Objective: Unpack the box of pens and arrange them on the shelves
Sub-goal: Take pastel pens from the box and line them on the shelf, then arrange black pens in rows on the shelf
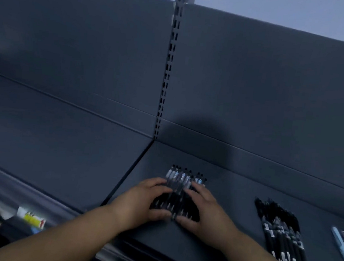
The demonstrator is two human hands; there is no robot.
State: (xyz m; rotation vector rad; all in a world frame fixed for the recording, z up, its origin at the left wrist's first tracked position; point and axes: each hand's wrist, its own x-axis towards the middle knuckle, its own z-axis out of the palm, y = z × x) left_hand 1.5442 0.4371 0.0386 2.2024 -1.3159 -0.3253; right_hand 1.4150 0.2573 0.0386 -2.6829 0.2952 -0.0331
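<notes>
A row of several black pens (180,180) with clear barrels lies side by side on the dark grey shelf (234,197), just right of the shelf joint. My left hand (141,203) holds the row from its left side, fingers laid over the barrels and thumb against the near tips. From the right side my right hand (203,211) holds the same row in the same way. The hands hide the lower half of these pens. A second group of black pens (283,231) lies fanned out on the shelf further right. No box is in view.
Pale blue pens (343,241) lie at the right edge. A slotted upright post (168,67) splits the back panel (70,47). Left of the joint is another shelf board (69,158). A yellow and white price label (32,219) sits on the front rail at lower left.
</notes>
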